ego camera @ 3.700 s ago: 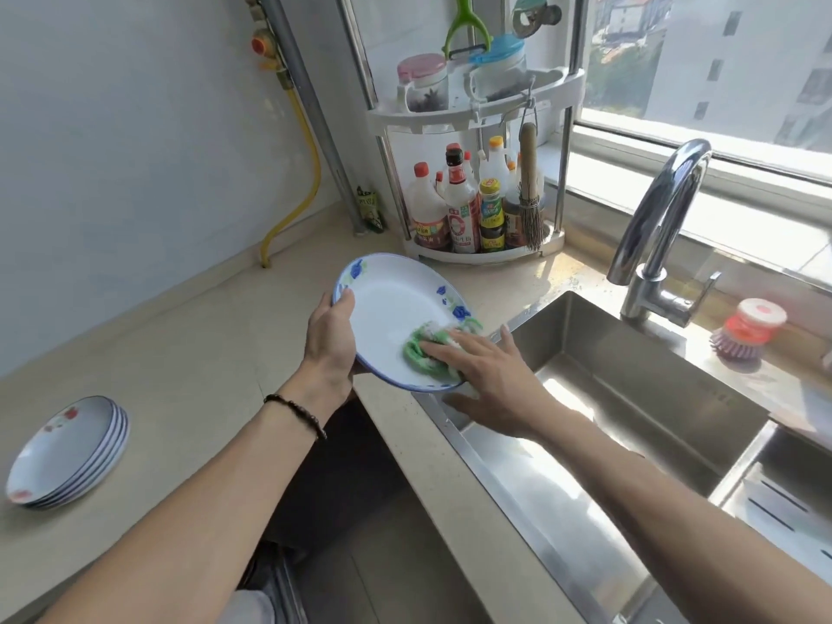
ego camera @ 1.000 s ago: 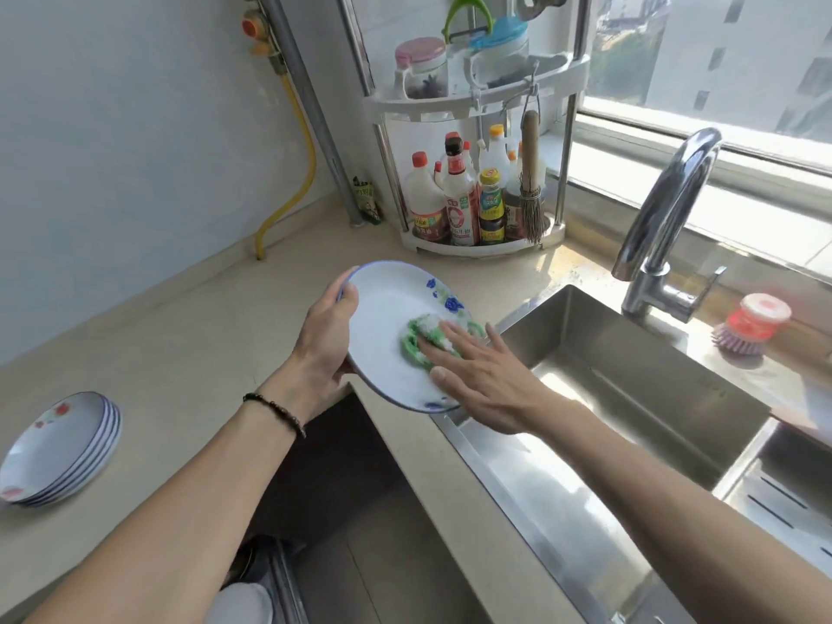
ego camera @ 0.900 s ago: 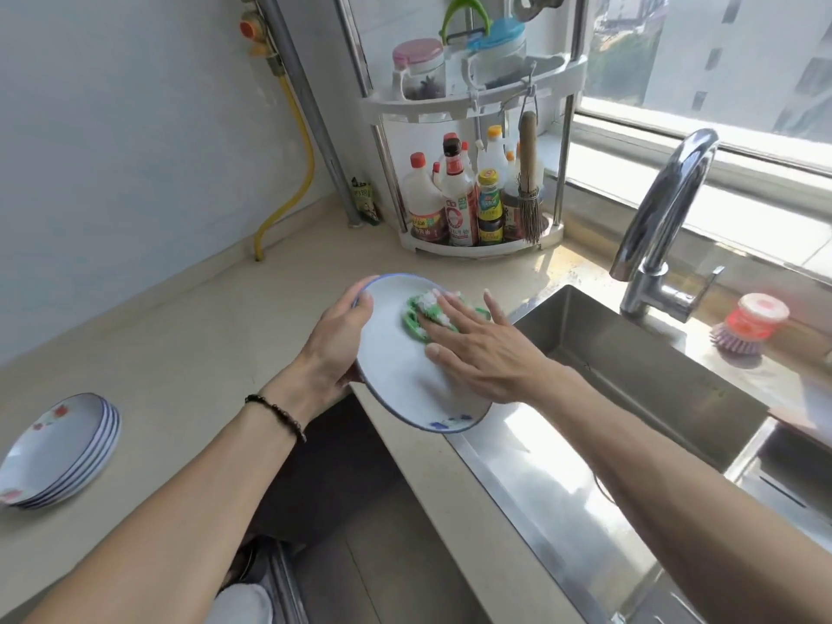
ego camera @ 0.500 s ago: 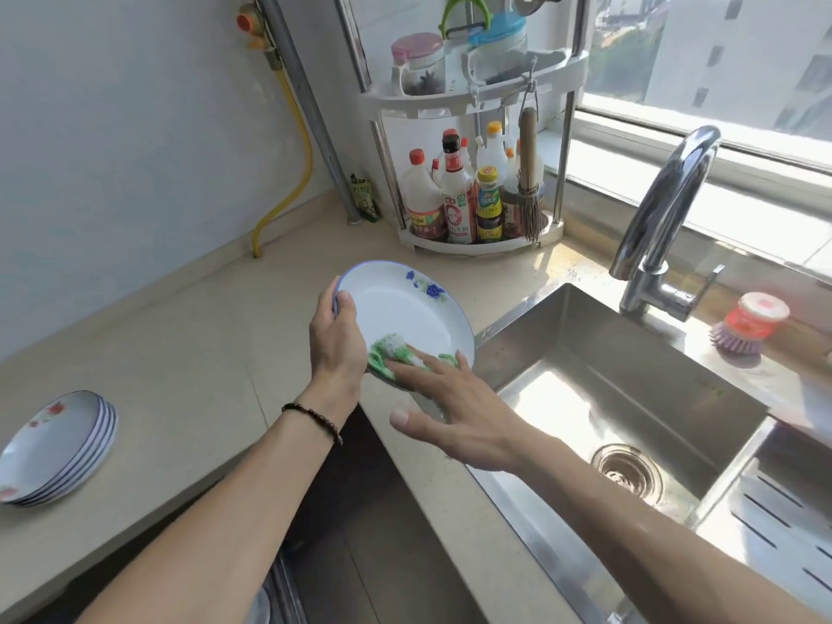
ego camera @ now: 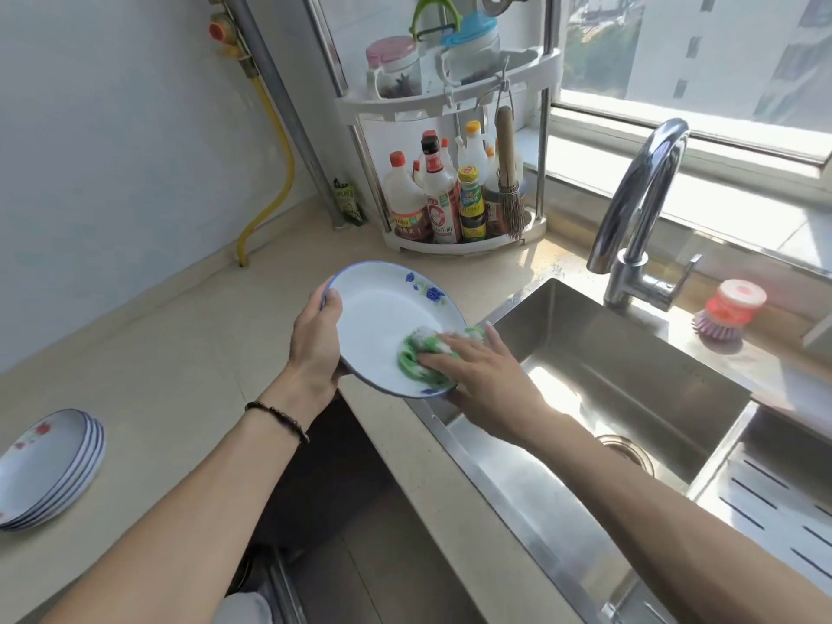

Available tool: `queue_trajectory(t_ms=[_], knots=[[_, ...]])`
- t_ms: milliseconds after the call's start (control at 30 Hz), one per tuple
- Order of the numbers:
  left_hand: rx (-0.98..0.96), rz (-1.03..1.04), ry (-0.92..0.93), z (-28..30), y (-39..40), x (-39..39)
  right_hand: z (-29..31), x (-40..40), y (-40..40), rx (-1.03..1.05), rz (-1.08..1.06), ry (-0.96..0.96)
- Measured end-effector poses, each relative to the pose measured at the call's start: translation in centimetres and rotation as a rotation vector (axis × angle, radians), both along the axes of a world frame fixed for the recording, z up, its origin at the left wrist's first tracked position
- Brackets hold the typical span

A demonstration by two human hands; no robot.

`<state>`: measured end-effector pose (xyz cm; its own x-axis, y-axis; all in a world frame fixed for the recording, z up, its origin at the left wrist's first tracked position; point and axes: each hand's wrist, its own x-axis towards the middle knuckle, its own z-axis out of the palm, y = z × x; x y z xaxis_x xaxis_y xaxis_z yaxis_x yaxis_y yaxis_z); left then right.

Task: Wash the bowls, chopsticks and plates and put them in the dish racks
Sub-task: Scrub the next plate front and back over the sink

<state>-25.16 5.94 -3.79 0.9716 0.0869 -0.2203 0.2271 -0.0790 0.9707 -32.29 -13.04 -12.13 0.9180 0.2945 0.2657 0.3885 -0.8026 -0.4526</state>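
Mid-scrub, frame centre: left hand (ego camera: 315,344) grips the rim of the white round blue-flowered plate (ego camera: 382,317); right hand (ego camera: 481,371), fingers flat, presses a green soapy cloth (ego camera: 416,358) onto it. Stack of red-flowered plates (ego camera: 45,466) lower left (apparently unwashed). Rinsing and racking remain.

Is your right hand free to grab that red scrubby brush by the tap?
Probably not yet. The right hand presses a green cloth onto the plate, so it's busy. The way across the sink to the brush looks open.
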Motion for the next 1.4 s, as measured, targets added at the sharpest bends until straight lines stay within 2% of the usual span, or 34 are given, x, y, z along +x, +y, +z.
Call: queue_trajectory(t_ms=[100,133,167,200,267,367,433,533,600,667,733,767,867,933,1033,1133,1233,1367,1400], knots=[[-0.130,-0.102,0.183,0.7,0.7,0.0,-0.5,0.8,-1.0,-0.147,-0.042,-0.264],[-0.104,-0.118,0.202,0.7,0.7,0.1,-0.3,0.9,-0.9,-0.175,-0.028,-0.338],[0.026,-0.140,0.168,0.6,0.7,0.2,0.0,1.1,-0.8,-0.190,-0.001,-0.391],[0.274,-0.169,0.079,0.6,0.8,0.2,0.3,1.2,-0.7,-0.201,0.028,-0.409],[0.786,-0.297,-0.243,0.4,1.0,-0.6,0.4,1.5,-0.8,-0.246,0.079,-0.420],[1.203,-0.744,-0.705,-0.8,1.1,-1.9,0.6,1.7,-1.4,-0.246,0.107,-0.424],[1.360,-0.827,-0.950,-2.8,1.4,-2.3,1.0,1.3,-1.5,-0.170,0.112,-0.420],[1.306,-0.792,-1.056,-3.3,1.0,-2.3,1.6,0.7,-1.4,-0.075,0.109,-0.361],[1.247,-0.746,-1.024,-2.8,0.9,-2.1,2.1,0.5,-2.0,0.068,0.019,-0.243],[1.144,-0.685,-0.790,-2.1,0.7,-2.1,2.2,0.9,-3.0,0.268,-0.136,-0.095],[0.950,-0.617,-0.460,-1.4,0.3,-2.4,2.1,1.0,-3.1,0.475,-0.305,-0.037],[0.848,-0.582,-0.357,-1.3,-0.1,-2.6,2.2,0.9,-2.4,0.572,-0.336,-0.010],[0.609,-0.533,-0.254,-1.2,-1.2,-3.1,2.9,-0.3,0.9,0.749,-0.138,0.166],[0.528,-0.490,-0.226,-1.3,-1.4,-3.3,3.2,-0.6,1.5,0.787,-0.067,0.210],[0.525,-0.496,-0.242,-0.6,-1.3,-3.3,3.6,0.7,0.7,0.810,-0.146,0.195],[0.472,-0.471,-0.234,0.2,-2.0,-3.5,3.6,0.4,3.1,0.707,-0.171,0.119],[0.453,-0.473,-0.254,0.8,-1.9,-3.4,3.5,-0.4,4.8,0.562,-0.064,0.052],[0.484,-0.473,-0.258,1.1,-1.7,-3.6,3.5,1.5,2.6,0.777,-0.241,0.189],[0.481,-0.476,-0.256,1.2,-1.8,-3.6,3.7,1.4,3.0,0.775,-0.251,0.182]])
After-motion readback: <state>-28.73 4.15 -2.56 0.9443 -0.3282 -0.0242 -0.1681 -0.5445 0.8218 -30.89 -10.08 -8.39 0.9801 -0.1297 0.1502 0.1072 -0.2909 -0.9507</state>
